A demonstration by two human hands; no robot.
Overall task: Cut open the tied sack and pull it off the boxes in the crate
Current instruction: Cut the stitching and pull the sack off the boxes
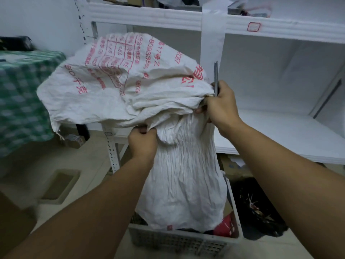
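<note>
A white woven sack with red print is lifted high above a grey slatted crate, its upper part flopping to the left. My left hand grips a fold of the sack at its middle. My right hand holds bunched sack cloth together with scissors, blades pointing up. The sack's lower part still hangs into the crate. A red box shows at the crate's right side; other contents are hidden by the sack.
White shelving stands right behind the sack. A table with a green checked cloth is at the left. A dark bin with cables sits right of the crate. Tiled floor lies at the lower left.
</note>
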